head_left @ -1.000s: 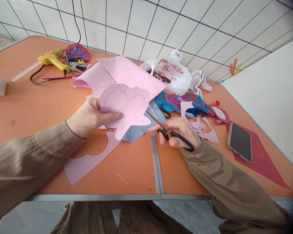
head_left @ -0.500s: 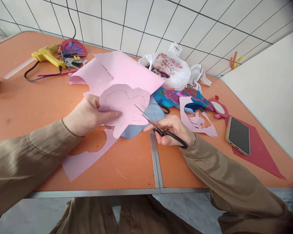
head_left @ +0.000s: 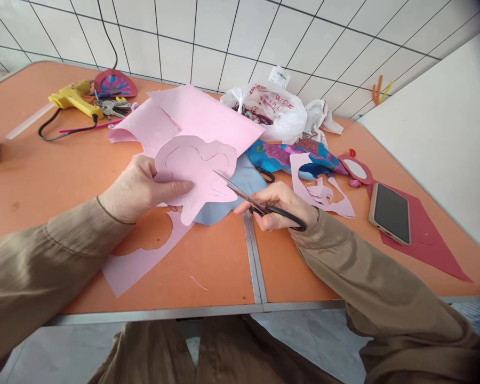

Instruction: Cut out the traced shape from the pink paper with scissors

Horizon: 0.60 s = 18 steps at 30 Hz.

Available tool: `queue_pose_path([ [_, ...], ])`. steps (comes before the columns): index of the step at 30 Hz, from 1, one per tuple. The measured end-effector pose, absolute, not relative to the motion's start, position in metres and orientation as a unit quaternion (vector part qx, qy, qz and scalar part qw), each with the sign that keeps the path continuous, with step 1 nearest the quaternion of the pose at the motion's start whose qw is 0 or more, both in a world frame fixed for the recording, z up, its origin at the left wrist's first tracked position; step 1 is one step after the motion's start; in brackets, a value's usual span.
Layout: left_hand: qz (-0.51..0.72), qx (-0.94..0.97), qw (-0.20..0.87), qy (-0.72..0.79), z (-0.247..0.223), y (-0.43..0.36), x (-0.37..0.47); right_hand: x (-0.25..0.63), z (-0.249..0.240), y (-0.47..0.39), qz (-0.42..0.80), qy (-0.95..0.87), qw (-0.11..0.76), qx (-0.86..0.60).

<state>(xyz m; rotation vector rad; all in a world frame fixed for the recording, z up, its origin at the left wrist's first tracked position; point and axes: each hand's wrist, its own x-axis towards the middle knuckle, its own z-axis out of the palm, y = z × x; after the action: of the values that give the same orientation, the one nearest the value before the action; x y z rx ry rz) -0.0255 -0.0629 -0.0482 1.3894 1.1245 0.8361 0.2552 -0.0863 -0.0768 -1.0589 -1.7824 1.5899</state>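
Note:
Between the thumb and fingers of my left hand (head_left: pixel 146 186) is a pink paper cutout (head_left: pixel 196 170) with a pencilled curvy outline on it. My right hand (head_left: pixel 278 205) grips black-handled scissors (head_left: pixel 240 191), whose blades point up and left across the cutout's right part. The blades look nearly closed; whether they are cutting into the paper I cannot tell. Under the cutout lies a light blue sheet (head_left: pixel 250 181). A curved pink scrap (head_left: pixel 144 266) rests on the table below my left hand, and more pink offcuts (head_left: pixel 324 192) lie beyond my right hand.
Large pink sheets (head_left: pixel 196 112) spread behind the cutout. A yellow glue gun (head_left: pixel 76 100) and keys (head_left: pixel 114 108) are at the back left. A white plastic bag (head_left: pixel 280 114) and a blue patterned cloth (head_left: pixel 292 154) lie behind. A phone (head_left: pixel 391 212) rests on red paper (head_left: pixel 428 234) at right.
The view has shifted slightly, so most things sit a little further left. Both hands keep their holds on the paper cutout and scissors, in nearly the same pose.

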Motion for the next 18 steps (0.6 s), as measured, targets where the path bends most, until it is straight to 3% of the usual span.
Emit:
queue_pose_path([
  [18,0.353,0.61,0.534,0.467,-0.0547,-0.0566,-0.0273,0.2547,-0.0763,-0.0878,0.578,-0.669,0.253,-0.393],
])
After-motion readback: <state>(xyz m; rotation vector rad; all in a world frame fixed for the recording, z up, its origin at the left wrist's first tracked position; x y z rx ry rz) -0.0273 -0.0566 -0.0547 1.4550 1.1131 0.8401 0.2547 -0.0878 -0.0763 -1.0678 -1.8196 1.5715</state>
